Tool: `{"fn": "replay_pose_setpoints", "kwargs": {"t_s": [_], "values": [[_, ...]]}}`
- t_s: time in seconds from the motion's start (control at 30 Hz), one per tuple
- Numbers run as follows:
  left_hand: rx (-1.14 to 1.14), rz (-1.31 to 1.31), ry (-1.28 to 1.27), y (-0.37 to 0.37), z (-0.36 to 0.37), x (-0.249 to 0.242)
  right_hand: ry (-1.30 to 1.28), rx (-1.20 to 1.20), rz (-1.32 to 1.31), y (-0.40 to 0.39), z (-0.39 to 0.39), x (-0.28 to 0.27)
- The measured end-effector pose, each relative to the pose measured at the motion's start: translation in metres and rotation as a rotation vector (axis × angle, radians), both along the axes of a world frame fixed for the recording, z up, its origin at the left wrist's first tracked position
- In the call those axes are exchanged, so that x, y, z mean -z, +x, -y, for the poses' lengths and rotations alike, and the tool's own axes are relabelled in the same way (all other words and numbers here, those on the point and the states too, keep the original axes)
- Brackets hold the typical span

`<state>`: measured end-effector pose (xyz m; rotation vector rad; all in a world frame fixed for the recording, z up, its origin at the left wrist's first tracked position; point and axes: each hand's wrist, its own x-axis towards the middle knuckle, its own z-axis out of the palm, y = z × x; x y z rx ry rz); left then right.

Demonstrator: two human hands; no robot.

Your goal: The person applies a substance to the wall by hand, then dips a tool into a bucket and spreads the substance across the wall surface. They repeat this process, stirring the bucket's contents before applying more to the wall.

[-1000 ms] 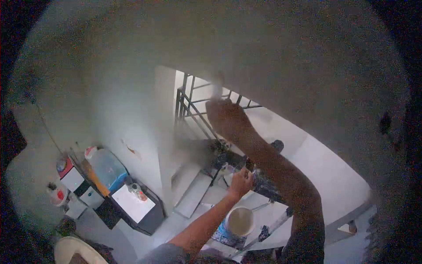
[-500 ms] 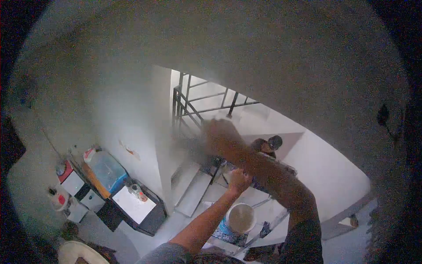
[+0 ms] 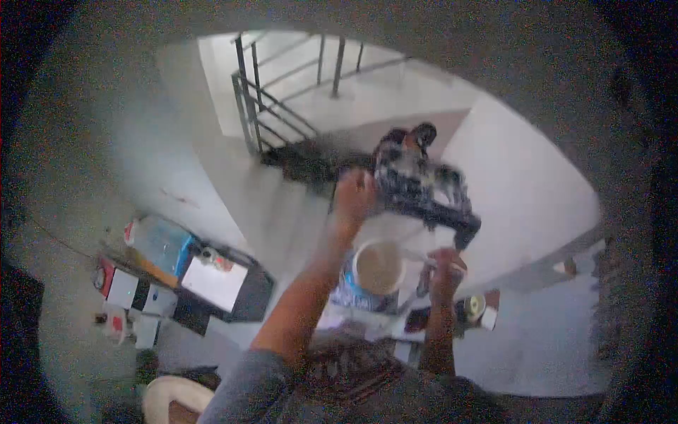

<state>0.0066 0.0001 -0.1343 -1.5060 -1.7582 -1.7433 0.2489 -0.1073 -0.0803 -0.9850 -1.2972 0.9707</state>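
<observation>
Below me stands a round bucket [image 3: 355, 284] with a white rim and blue side, holding a greyish-beige mass. My right hand [image 3: 446, 272] is closed around a thin, pale, stick-like thing, just right of the bucket; blur hides its exact kind. Beyond the bucket's far side, my left hand [image 3: 357, 191] is raised with its fingers curled. Whatever the left fingers may hold cannot be made out.
Stairs with a dark metal railing [image 3: 282, 106] lie ahead. Dark, cluttered furniture [image 3: 424, 187] stands beyond my hands, near a dark-haired person [image 3: 424, 134]. At left are a dark cabinet [image 3: 254, 290], a clear-and-blue container [image 3: 161, 244] and a pale chair [image 3: 166, 392].
My right arm has come down from its raised reach to beside the bucket. My left hand has moved up and left in view. The view has tilted downward, showing more floor and stairs.
</observation>
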Motion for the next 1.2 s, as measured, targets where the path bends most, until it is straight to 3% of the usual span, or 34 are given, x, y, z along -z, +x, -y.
{"fn": "replay_pose_setpoints", "kwargs": {"t_s": [0.03, 0.07, 0.13, 0.23, 0.3, 0.33, 0.37, 0.4, 0.43, 0.5, 0.57, 0.6, 0.9, 1.0, 1.07, 1.1, 1.17, 1.2], "values": [[0.053, 0.017, 0.021, 0.000, 0.007, -0.006, -0.191, 0.017, 0.018, 0.017, -0.005, 0.040], [0.013, -0.096, -0.175, -0.001, 0.022, -0.022, -0.094, -0.037, 0.122, 0.025, -0.004, 0.062], [0.195, 0.085, -0.006, -0.001, 0.017, -0.018, -0.026, -0.092, 0.224, 0.039, -0.010, 0.104], [0.151, 0.306, -0.055, 0.000, 0.010, -0.017, -0.129, -0.191, 0.426, 0.044, -0.038, 0.162], [0.137, 0.195, -0.033, 0.002, 0.017, -0.023, 0.361, -0.473, 0.735, 0.041, -0.059, 0.184], [0.140, 0.115, -0.033, 0.010, 0.016, -0.029, 0.350, -0.481, 0.723, 0.042, -0.073, 0.195], [0.145, 0.039, -0.028, 0.013, 0.018, -0.035, 0.190, -0.478, 0.888, 0.033, -0.082, 0.206], [0.251, 0.420, -0.166, 0.020, 0.025, -0.047, 0.027, -0.476, 1.051, 0.026, -0.090, 0.217], [0.239, 0.419, -0.175, 0.021, 0.020, -0.040, 0.023, -0.491, 1.045, 0.022, -0.104, 0.230], [0.103, -0.068, -0.113, 0.012, 0.007, -0.021, -0.117, -0.685, 1.090, 0.009, -0.124, 0.251], [0.122, 0.439, -0.326, 0.016, 0.005, -0.013, 0.764, -0.002, 1.229, 0.006, -0.099, 0.214], [0.080, 0.288, -0.385, -0.007, -0.007, 0.031, 0.424, -0.204, 1.143, 0.006, -0.098, 0.221], [0.179, 0.605, -0.431, 0.015, 0.008, -0.019, 0.736, -0.195, 1.195, 0.031, -0.085, 0.279], [0.112, 0.428, -0.384, 0.010, -0.004, -0.004, 0.892, -0.117, 1.208, 0.038, -0.099, 0.273], [0.038, 0.266, -0.350, -0.001, -0.012, 0.025, 0.605, -0.334, 1.499, 0.049, -0.091, 0.263], [0.004, 0.187, -0.335, -0.005, -0.015, 0.039, 0.611, -0.312, 1.497, 0.062, -0.082, 0.269], [-0.016, 0.085, -0.357, -0.018, -0.032, 0.064, 0.338, -0.277, 0.860, 0.082, -0.073, 0.287], [-0.049, -0.006, -0.391, -0.030, -0.046, 0.074, 0.340, -0.254, 0.860, 0.086, -0.072, 0.272]]}}
